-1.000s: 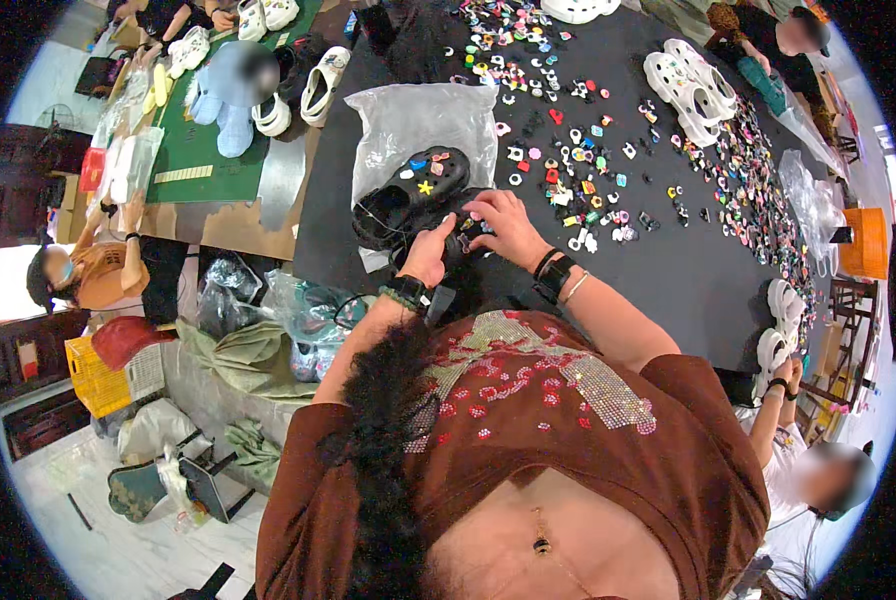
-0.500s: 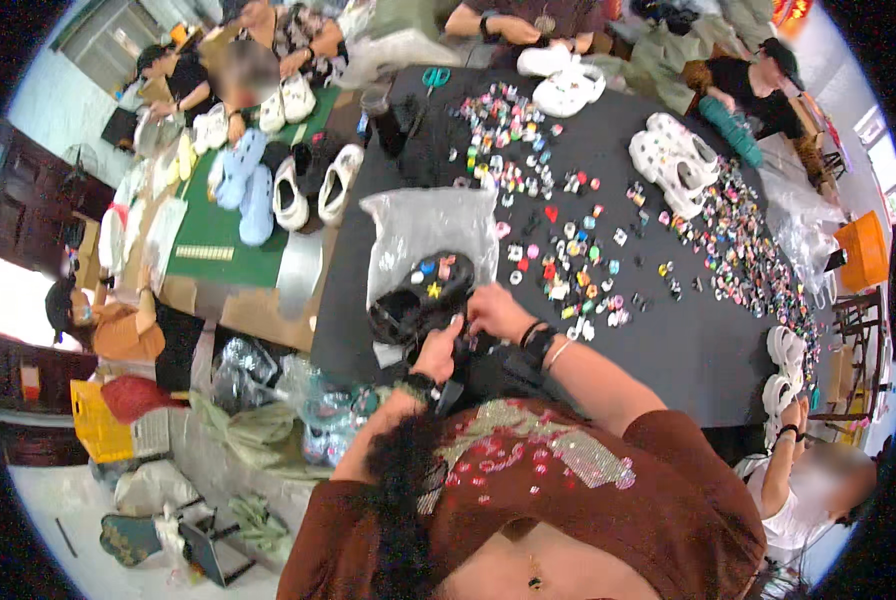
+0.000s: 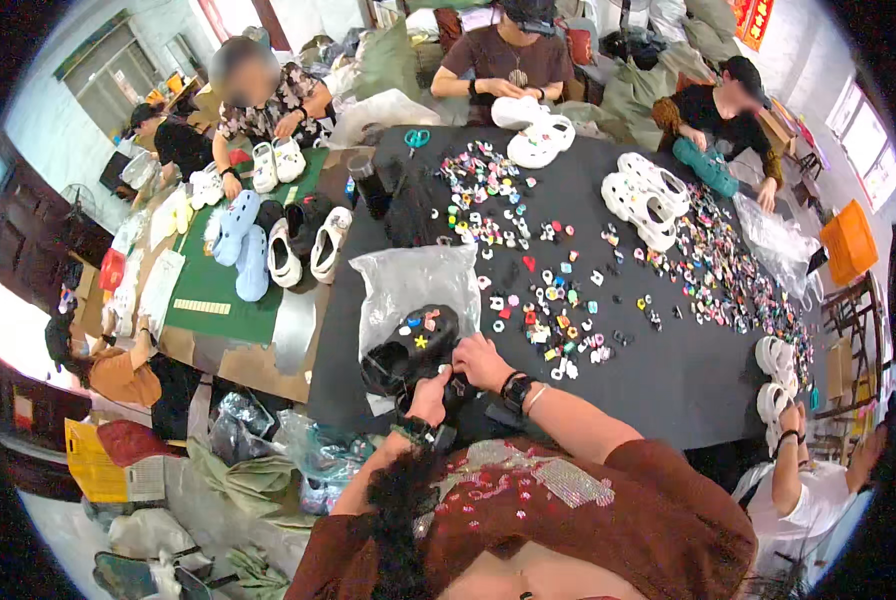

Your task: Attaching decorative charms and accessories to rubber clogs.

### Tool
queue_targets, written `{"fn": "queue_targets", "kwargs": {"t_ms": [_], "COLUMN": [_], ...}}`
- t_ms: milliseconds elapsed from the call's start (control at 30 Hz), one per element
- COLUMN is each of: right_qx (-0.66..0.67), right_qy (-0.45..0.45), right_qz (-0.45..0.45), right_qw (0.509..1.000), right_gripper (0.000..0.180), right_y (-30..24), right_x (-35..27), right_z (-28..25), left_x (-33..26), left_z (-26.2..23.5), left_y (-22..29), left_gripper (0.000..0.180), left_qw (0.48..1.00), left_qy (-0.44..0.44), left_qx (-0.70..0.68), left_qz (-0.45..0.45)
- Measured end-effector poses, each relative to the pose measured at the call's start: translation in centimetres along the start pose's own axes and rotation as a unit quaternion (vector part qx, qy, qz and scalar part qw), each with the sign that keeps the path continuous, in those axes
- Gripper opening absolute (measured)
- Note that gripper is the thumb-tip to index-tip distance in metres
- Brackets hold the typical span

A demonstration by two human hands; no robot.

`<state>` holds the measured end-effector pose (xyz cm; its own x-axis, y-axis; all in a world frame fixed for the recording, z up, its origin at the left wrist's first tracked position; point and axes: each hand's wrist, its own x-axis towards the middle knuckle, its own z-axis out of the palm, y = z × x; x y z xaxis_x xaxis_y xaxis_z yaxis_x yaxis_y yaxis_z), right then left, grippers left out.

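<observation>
A black clog (image 3: 442, 328) with a yellow star and other small charms on its top lies on a clear plastic bag (image 3: 413, 270) in front of me. A second black clog (image 3: 384, 366) seems to sit against its left side. My left hand (image 3: 430, 398) is closed at the near end of the pair, its thumb pointing up along the edge. Close beside it, my right hand (image 3: 481, 362) has its fingers pinched together at the decorated clog's right side. Whatever lies between those fingertips is too small or hidden to name.
Loose colourful charms (image 3: 558, 320) spread over the black table (image 3: 658, 390). White clogs (image 3: 648, 200) stand farther right, a dark cup (image 3: 370, 185) and teal scissors (image 3: 418, 140) at the far left. Blue clogs (image 3: 253, 260) rest on a green mat (image 3: 203, 285). Several people work around the tables.
The view has tilted up, bringing more of the people across the table into sight. Both hands stay at the black clog, with only slight finger movement.
</observation>
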<state>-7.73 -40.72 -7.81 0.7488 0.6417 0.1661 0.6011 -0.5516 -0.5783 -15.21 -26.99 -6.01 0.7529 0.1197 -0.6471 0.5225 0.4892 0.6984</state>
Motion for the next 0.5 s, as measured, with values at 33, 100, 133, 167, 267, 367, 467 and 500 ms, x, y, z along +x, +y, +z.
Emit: {"fn": "queue_targets", "kwargs": {"t_ms": [33, 100, 133, 167, 267, 367, 467, 500], "right_qx": [-0.016, -0.061, 0.006, 0.028, 0.263, 0.158, 0.068, 0.022], "right_qy": [-0.01, -0.065, 0.052, 0.04, 0.011, 0.121, 0.132, 0.138], "right_qz": [-0.007, 0.036, 0.006, 0.02, 0.13, 0.156, 0.171, 0.176], "right_qw": [1.0, 0.995, 0.999, 0.999, 0.956, 0.968, 0.974, 0.974], "right_gripper": [0.004, 0.006, 0.006, 0.006, 0.012, 0.014, 0.012, 0.011], "right_y": [-0.8, -1.0, 0.3, 1.4, 0.7, 3.1, 6.1, 7.1], "right_x": [0.4, 1.0, 0.4, 0.3, 1.0, -0.4, -2.6, -3.6], "right_z": [0.0, -0.3, 1.0, 1.1, -1.2, -2.5, -4.7, -5.6], "left_x": [2.3, 2.8, 1.5, -0.3, 0.7, 1.9, 1.2, 0.6], "left_z": [-2.7, -3.0, -1.2, 0.9, -0.9, -0.5, -1.1, -1.1], "left_y": [-2.7, -2.4, -1.4, 1.5, 0.6, 0.9, 0.0, -0.1], "left_gripper": [0.025, 0.037, 0.026, 0.023, 0.027, 0.034, 0.028, 0.024], "left_qw": [0.987, 0.949, 0.99, 0.996, 0.998, 0.989, 0.996, 0.996], "left_qy": [-0.049, -0.067, -0.039, 0.039, -0.036, 0.021, -0.023, -0.059], "left_qx": [0.075, 0.221, 0.013, 0.074, -0.053, -0.117, -0.085, -0.025], "left_qz": [0.131, 0.214, 0.134, 0.01, -0.003, -0.088, -0.017, 0.058]}}
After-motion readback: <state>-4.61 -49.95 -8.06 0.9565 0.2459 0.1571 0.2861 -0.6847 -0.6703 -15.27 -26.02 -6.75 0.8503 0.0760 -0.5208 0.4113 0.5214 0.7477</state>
